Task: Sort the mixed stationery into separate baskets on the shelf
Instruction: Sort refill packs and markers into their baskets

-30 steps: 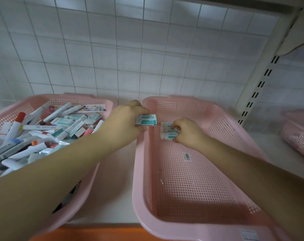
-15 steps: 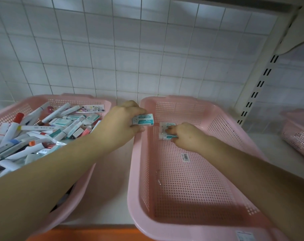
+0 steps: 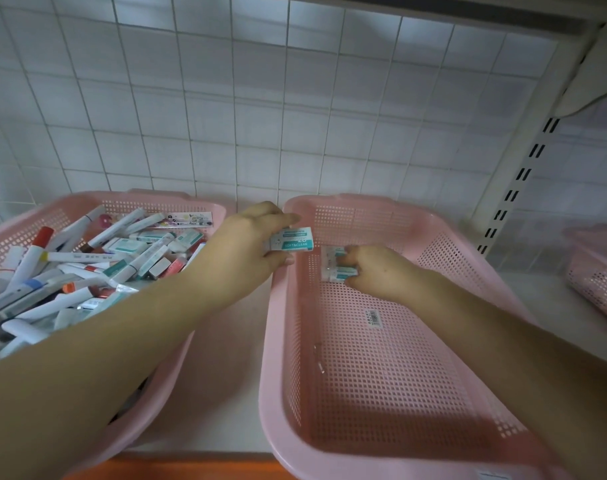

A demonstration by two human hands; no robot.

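While my left hand (image 3: 246, 244) reaches in from the lower left of the frame, its thumb and fingers pinch a white rectangular eraser in a teal-printed sleeve (image 3: 291, 239). I hold it in the air, just over the upper left rim of the perforated pink plastic basket (image 3: 364, 393) that fills the lower right of the frame.

Inside that basket, near its far end, my right hand (image 3: 378, 271) is curled down on the mesh floor. Its fingertips and thumb are closed on a second small white-and-teal eraser (image 3: 342, 273), which lies flat on the floor. Just above that one lies a third eraser of the same kind (image 3: 332, 252), touching my fingertips; I cannot tell whether I grip it too. Nearer to me, a white barcode sticker (image 3: 374, 317) lies on the basket floor.

At the left of the frame stands another pink mesh basket (image 3: 156, 197). It is heaped with white-barrelled markers with coloured caps (image 3: 35, 251) and more teal-sleeved erasers (image 3: 125, 244); my left forearm crosses over its near right corner.

Both baskets stand on a white shelf board (image 3: 232, 341) in front of a white tiled wall (image 3: 260, 116). A white slotted shelf upright (image 3: 524, 168) rises at the upper right. Past it, at the right edge, part of a third pink basket (image 3: 596, 271) shows.
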